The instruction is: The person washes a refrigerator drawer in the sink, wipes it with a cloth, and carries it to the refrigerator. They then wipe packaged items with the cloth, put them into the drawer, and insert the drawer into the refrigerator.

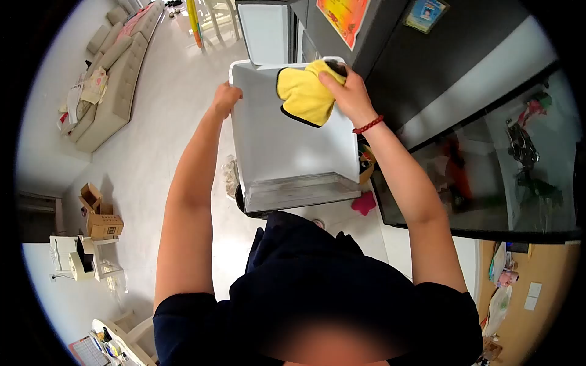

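Note:
A white fridge drawer (287,149) with a clear front panel (299,192) is held up before my body, its inside facing me. At its far left corner, my left hand (228,99) is closed around the rim. My right hand (351,94) grips a yellow cloth (305,91) with dark edging at the far right rim, thumb on top. The cloth hangs over the inside of the drawer, and its dark underside shows by my fingers. A red beaded bracelet circles my right wrist.
Beyond the drawer stands a dark grey fridge with an open door (265,33). A glass-fronted tank or cabinet (488,158) is at my right. A pink star-shaped item (364,204) lies on the floor. To the left are a beige sofa (116,91) and cardboard boxes (102,224).

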`<state>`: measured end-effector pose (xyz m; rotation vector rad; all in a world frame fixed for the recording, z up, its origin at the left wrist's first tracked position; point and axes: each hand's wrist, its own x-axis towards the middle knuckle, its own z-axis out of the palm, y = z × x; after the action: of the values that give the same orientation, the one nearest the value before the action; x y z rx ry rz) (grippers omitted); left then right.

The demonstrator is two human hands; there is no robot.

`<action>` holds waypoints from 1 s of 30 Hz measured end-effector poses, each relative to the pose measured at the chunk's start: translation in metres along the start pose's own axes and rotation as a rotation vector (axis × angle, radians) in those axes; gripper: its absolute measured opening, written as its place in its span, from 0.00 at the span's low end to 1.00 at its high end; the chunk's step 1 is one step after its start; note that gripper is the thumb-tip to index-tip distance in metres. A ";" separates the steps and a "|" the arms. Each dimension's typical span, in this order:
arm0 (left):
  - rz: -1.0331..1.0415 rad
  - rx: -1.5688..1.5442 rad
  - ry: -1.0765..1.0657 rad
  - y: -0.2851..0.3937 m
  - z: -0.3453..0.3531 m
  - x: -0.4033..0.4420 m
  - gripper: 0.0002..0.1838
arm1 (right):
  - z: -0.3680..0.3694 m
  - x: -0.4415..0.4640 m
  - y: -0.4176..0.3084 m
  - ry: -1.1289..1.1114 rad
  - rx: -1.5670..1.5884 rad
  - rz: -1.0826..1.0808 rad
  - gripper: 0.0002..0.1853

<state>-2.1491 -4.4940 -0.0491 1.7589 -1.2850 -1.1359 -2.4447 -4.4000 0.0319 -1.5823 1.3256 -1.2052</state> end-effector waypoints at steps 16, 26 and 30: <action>-0.054 -0.247 -0.009 -0.041 -0.079 0.078 0.21 | 0.064 0.014 0.100 -0.096 -0.635 0.018 0.18; 0.079 -0.416 -0.092 -0.015 -0.128 0.047 0.32 | 0.065 0.076 0.073 -0.081 -0.309 -0.172 0.18; -0.085 -0.535 -0.025 -0.095 -0.138 -0.013 0.36 | 0.080 0.093 0.035 -0.173 -0.411 -0.164 0.15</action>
<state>-1.9888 -4.4507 -0.0750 1.4081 -0.8197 -1.3971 -2.3764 -4.5004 -0.0060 -2.0703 1.4129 -0.8986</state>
